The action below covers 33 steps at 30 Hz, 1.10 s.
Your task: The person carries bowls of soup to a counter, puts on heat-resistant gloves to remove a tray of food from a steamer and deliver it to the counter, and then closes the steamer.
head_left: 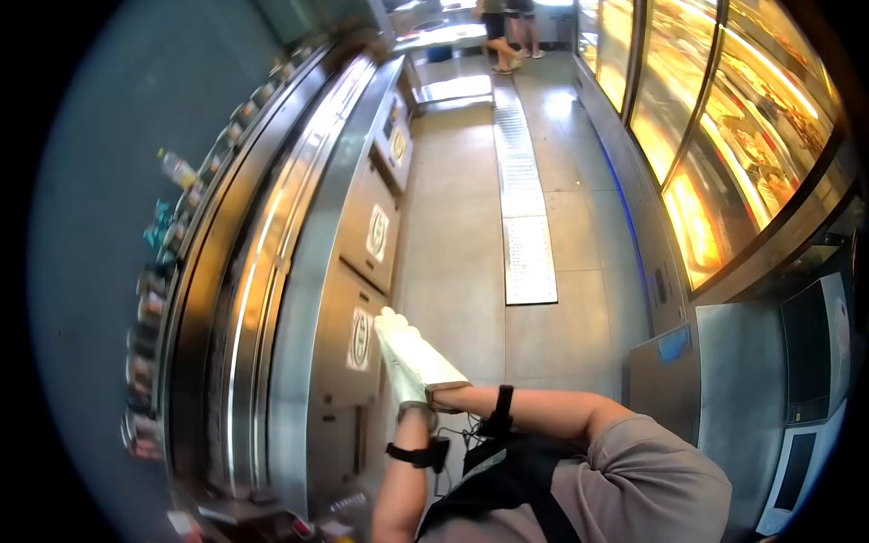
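Both my hands wear pale gloves and are brought together low in the middle of the view, beside the steel counter's cabinet doors (339,344). My left hand (398,366) is on the left side, partly covered by the other. My right hand (425,357) reaches across from the right and lies against it. The fingers overlap near the top of the gloves and are too small and merged to tell apart. No object shows between the hands. Black straps with small devices (500,412) sit on both forearms.
A long steel counter (303,299) runs along the left, with jars and a bottle (176,169) behind it. A metal drain grate (525,217) crosses the tiled floor. Lit glass cabinets (724,118) stand right, above white appliances (815,353). People's legs (498,41) show far ahead.
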{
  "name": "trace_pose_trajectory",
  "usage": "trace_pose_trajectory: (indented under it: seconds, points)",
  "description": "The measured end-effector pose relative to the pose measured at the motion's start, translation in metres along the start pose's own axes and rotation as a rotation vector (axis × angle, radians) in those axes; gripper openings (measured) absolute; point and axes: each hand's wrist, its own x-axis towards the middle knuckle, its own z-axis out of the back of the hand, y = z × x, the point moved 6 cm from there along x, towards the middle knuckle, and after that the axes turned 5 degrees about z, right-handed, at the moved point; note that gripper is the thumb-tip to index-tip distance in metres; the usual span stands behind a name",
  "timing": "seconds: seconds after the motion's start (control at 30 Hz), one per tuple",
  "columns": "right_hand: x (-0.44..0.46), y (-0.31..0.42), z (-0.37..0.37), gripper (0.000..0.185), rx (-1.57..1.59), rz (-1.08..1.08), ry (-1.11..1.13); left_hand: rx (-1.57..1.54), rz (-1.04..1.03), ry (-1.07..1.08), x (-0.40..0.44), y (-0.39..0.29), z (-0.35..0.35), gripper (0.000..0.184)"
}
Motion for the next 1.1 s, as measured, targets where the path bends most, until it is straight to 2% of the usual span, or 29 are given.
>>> trace_pose_trajectory:
  seconds: [0.03, 0.1, 0.2, 0.27, 0.33, 0.37, 0.4, 0.43, 0.47, 0.5, 0.53, 0.57, 0.6, 0.63, 0.73, 0.77, 0.83, 0.9, 0.93, 1.0, 1.03, 1.07, 1.1]
  points:
    - [0.013, 0.035, 0.026, 0.054, 0.005, 0.018, -0.021, -0.033, 0.037, 0.069, 0.016, -0.006, -0.059, 0.053]
    - [0.037, 0.092, 0.063, 0.055, -0.015, 0.060, -0.069, -0.007, 0.137, 0.116, 0.041, -0.001, -0.126, 0.062]
    - [0.099, 0.181, 0.083, 0.056, 0.009, 0.162, -0.167, 0.235, 0.395, -0.042, 0.087, 0.029, -0.118, 0.056]
    - [0.145, 0.231, 0.105, 0.057, -0.055, 0.296, -0.218, 0.148, 0.333, 0.163, 0.156, 0.061, -0.121, 0.033]
    - [0.211, 0.259, 0.154, 0.054, -0.387, 0.519, -0.193, 0.253, 0.265, 0.393, 0.216, 0.059, -0.151, 0.018]
    - [0.229, 0.279, 0.218, 0.053, -0.358, 0.438, -0.205, 0.267, 0.268, 0.470, 0.235, 0.093, -0.224, 0.018]
    - [0.246, 0.300, 0.280, 0.051, -0.330, 0.358, -0.218, 0.291, 0.361, 0.490, 0.262, 0.101, -0.256, 0.021]
    - [0.265, 0.304, 0.300, 0.050, -0.158, 0.179, -0.228, 0.310, 0.468, 0.508, 0.287, 0.096, -0.277, 0.025]
    - [0.285, 0.322, 0.321, 0.048, -0.276, 0.069, -0.268, 0.424, 0.436, 0.510, 0.315, 0.082, -0.302, 0.036]
    - [0.311, 0.350, 0.325, 0.049, -0.196, 0.213, -0.267, 0.721, 0.434, 0.540, 0.356, 0.076, -0.318, 0.044]
    - [0.337, 0.378, 0.328, 0.051, -0.117, 0.355, -0.252, 0.648, 0.313, 0.553, 0.406, 0.076, -0.338, 0.047]
    - [0.345, 0.408, 0.337, 0.053, -0.187, 0.385, -0.260, 0.552, 0.203, 0.565, 0.442, 0.081, -0.363, 0.052]
    - [0.351, 0.438, 0.346, 0.054, -0.257, 0.414, -0.271, 0.548, 0.218, 0.669, 0.465, 0.063, -0.392, 0.057]
    - [0.358, 0.469, 0.354, 0.055, -0.327, 0.444, -0.283, 0.518, 0.227, 0.681, 0.488, 0.052, -0.421, 0.057]
    - [0.394, 0.557, 0.430, 0.055, -0.103, 0.550, -0.391, 1.007, 0.172, 0.847, 0.556, 0.032, -0.514, 0.066]
    - [0.404, 0.574, 0.458, 0.055, -0.012, 0.581, -0.426, 1.042, 0.151, 0.926, 0.576, 0.042, -0.544, 0.070]
    - [0.434, 0.617, 0.515, 0.055, 0.168, 0.660, -0.494, 1.116, -0.073, 0.980, 0.622, 0.063, -0.608, 0.064]
    - [0.445, 0.656, 0.565, 0.054, 0.234, 0.568, -0.568, 1.160, -0.021, 1.031, 0.662, 0.081, -0.669, 0.057]
    - [0.452, 0.669, 0.587, 0.054, 0.238, 0.574, -0.578, 1.175, 0.195, 1.081, 0.682, 0.080, -0.697, 0.060]
    - [0.473, 0.705, 0.630, 0.053, -0.071, 0.499, -0.718, 1.180, 0.090, 1.065, 0.743, 0.117, -0.743, 0.057]
    - [0.495, 0.755, 0.653, 0.053, -0.238, 0.493, -0.775, 1.149, 0.011, 1.029, 0.787, 0.142, -0.773, 0.055]
    - [0.517, 0.807, 0.672, 0.052, -0.409, 0.487, -0.830, 0.829, -0.408, 0.882, 0.822, 0.140, -0.806, 0.050]
    - [0.544, 0.843, 0.676, 0.046, -0.042, 0.693, -0.814, 0.842, -0.375, 0.850, 0.867, 0.146, -0.829, 0.047]
